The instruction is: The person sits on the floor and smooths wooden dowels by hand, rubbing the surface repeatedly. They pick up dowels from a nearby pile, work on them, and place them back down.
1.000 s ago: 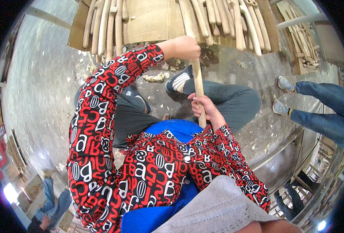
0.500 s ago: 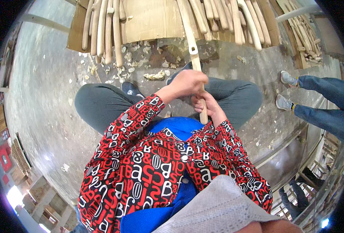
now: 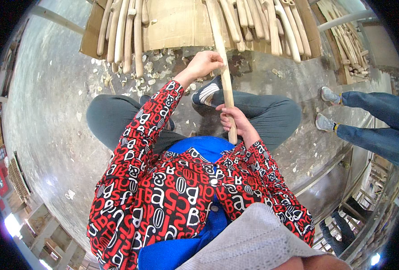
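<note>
A long, pale wooden stick (image 3: 228,87) runs from the cardboard at the far side down to my lap. My right hand (image 3: 233,120) is closed round it near its close, blunt end. Farther up, the fingers of my left hand (image 3: 206,63) are pinched against the stick's left edge. Whether anything small is tucked between those fingers and the wood is hidden. Both forearms are in red, black and white patterned sleeves. The stick passes above my crossed legs (image 3: 111,118), and its far end runs out of the picture at the top.
A cardboard sheet (image 3: 177,33) at the far side bears several similar wooden sticks (image 3: 138,42) on both its left and right. Wood shavings (image 3: 150,74) litter the concrete floor. Another person's legs (image 3: 366,101) stand at the right, near another pile of sticks (image 3: 350,42).
My left hand has slid away from me along the stick, up from beside my right hand. The slot seen in the stick earlier no longer shows. My right hand keeps its grip.
</note>
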Tool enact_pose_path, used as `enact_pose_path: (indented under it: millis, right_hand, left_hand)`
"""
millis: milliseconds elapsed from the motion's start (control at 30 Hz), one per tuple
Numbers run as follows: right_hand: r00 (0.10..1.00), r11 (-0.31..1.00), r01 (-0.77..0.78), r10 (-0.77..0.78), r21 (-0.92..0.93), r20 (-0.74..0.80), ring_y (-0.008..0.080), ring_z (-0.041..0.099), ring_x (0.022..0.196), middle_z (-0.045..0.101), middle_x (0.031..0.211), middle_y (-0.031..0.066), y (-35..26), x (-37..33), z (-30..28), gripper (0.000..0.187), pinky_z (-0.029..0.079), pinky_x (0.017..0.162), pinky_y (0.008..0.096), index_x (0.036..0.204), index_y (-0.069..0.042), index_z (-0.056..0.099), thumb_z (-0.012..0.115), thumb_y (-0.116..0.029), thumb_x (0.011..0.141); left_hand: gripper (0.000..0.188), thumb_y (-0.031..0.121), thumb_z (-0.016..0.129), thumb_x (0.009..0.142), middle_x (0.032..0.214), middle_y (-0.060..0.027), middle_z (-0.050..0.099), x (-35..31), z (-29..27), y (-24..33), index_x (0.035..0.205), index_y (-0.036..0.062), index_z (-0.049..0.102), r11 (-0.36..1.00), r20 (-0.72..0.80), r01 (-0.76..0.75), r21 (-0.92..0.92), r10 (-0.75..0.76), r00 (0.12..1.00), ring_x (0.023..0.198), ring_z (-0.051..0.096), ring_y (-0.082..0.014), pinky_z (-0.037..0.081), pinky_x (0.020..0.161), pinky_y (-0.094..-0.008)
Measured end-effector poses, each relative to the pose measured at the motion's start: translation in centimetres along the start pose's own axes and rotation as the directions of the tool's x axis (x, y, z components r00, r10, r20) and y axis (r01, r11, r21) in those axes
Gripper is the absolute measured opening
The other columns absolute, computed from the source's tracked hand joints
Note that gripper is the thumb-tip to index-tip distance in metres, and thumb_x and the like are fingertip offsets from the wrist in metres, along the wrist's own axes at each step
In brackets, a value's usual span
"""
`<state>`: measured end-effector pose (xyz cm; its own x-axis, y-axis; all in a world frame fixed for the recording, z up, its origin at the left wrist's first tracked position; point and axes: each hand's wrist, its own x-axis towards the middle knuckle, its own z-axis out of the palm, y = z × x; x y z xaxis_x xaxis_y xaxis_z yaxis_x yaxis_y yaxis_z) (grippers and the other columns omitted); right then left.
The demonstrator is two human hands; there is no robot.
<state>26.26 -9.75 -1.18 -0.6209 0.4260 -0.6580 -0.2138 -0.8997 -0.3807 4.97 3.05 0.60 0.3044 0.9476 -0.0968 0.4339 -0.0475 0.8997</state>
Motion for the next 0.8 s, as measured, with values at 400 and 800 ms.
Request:
enact_pose_path:
  millis: [400, 800]
  right_hand:
    - [0.951, 0.957, -0.016, -0.074, 0.288, 0.300, 0.0080, 0.039, 0.043, 0.040, 0.059, -0.0006, -0.4, -0.5, -0.6, 0.029, 0.036, 0.036, 0.0245, 0.116, -0.005, 0.048, 0.047, -0.024, 0.093]
    - [0.715, 0.634, 0.340, -0.654, -0.695, -0.247, 0.0081, 0.047, 0.043, 0.050, 0.060, -0.0008, -10.1, -2.8, 1.1, 0.020, 0.040, 0.037, 0.0225, 0.103, -0.006, 0.052, 0.059, -0.013, 0.085]
  left_hand:
    - [0.019, 0.023, 0.056, 0.088, 0.079, -0.0115, 0.058, -5.8, 3.7, -5.6, 0.085, 0.0043, 0.055, 0.996, -0.450, 0.069, 0.055, -0.037, 0.893, 0.072, 0.058, -0.0264, 0.046, 0.066, -0.0370]
    - [0.018, 0.017, 0.041, 0.096, 0.083, -0.0114, 0.066, -4.3, 1.0, -9.0, 0.105, 0.0019, 0.046, 0.808, -0.533, -0.016, -0.589, -0.374, 0.759, 0.060, 0.062, -0.0166, 0.050, 0.055, -0.0293]
